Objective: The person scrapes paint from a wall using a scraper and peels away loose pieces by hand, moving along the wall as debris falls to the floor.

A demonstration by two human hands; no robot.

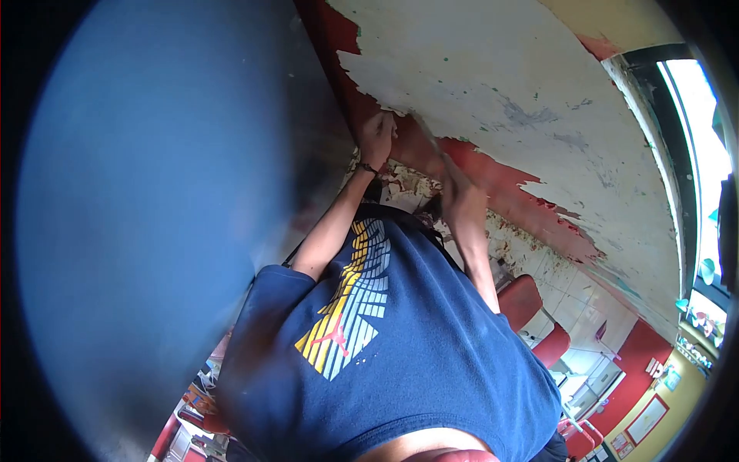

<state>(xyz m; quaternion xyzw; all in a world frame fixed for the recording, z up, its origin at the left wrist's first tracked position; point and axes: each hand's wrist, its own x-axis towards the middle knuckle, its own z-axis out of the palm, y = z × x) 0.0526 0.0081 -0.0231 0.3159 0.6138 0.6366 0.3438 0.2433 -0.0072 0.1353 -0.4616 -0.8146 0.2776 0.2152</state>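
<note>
My right hand [464,202] is closed around a thin, greyish scraper [428,135], slightly blurred. The scraper's far end meets the ragged edge between white coating and red paint on the wall [493,85]. At the same edge is my left hand [376,138], with a dark band on its wrist. Its fingers are bent together beside a pale flake [396,110]; whether they grip it is hard to see. A strip of red paint [493,177] runs along the wall's lower part, below the white area.
Pale paint flakes [412,185] litter the floor beneath my hands. A large blurred blue-grey surface [154,192] fills the left side. Red chairs [519,302] stand behind on the right, and a bright window [689,138] lies at the far right.
</note>
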